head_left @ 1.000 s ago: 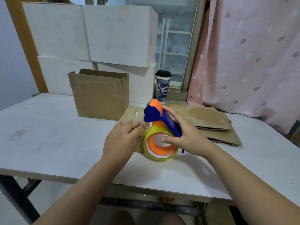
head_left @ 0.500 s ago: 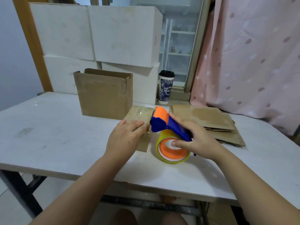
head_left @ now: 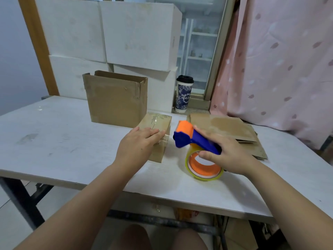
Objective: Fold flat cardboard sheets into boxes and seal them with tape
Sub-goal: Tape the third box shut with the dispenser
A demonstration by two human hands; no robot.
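A small brown cardboard box (head_left: 159, 122) lies in the middle of the white table (head_left: 54, 141), with clear tape along its top. My left hand (head_left: 137, 144) rests flat on the box's near end, fingers straight. To its right, my right hand (head_left: 228, 154) grips the blue handle of a tape dispenser (head_left: 193, 139) with an orange roller and a yellow-rimmed tape roll (head_left: 204, 167). The dispenser's head hangs just right of the box, apart from it. A stack of flat cardboard sheets (head_left: 228, 127) lies behind my right hand.
An open-topped brown box (head_left: 115, 100) stands behind the small one. White foam boxes (head_left: 108, 31) are stacked at the back against the wall. A lidded patterned cup (head_left: 183, 93) stands on the window sill. A pink curtain (head_left: 279, 60) hangs at the right.
My right hand has drawn the tape dispenser to the right, away from the small box. The left hand stays flat on the box. The camera has shifted slightly.
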